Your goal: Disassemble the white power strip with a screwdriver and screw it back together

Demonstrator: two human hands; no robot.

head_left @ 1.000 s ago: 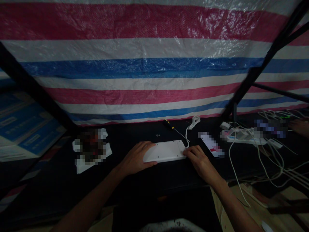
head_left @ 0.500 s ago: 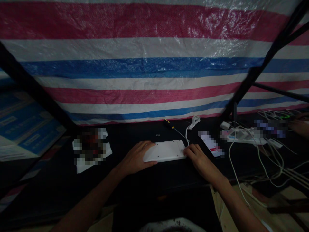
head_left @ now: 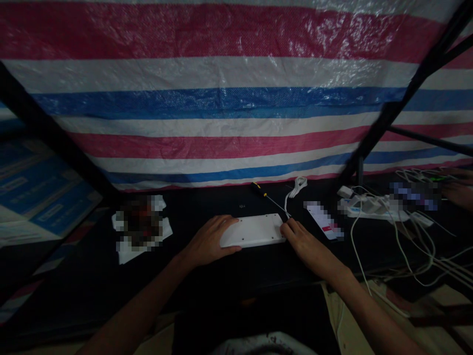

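A white rectangular power strip (head_left: 254, 230) with small dark screw holes facing up lies on the black table. My left hand (head_left: 210, 240) grips its left end, thumb along the near edge and fingers over the far edge. At the right end, my right hand (head_left: 297, 236) has its fingers closed on the corner where the white cable (head_left: 296, 188) comes out. The cable's coil rests behind. A screwdriver (head_left: 264, 194) with a black and yellow handle lies beyond the strip, its tip near my right fingers. Several tiny screws (head_left: 242, 206) sit behind the strip.
A phone (head_left: 322, 221) lies right of my right hand. Farther right are another power strip (head_left: 369, 207) with tangled cables and another person's hand (head_left: 458, 192). White paper (head_left: 129, 254) with a blurred item lies left. Dark metal bars slant at both sides before a striped sheet.
My right hand has shifted slightly at the strip's right corner, its fingers a little farther left. My left hand and the strip look nearly unmoved. The other person's hand at far right moved slightly.
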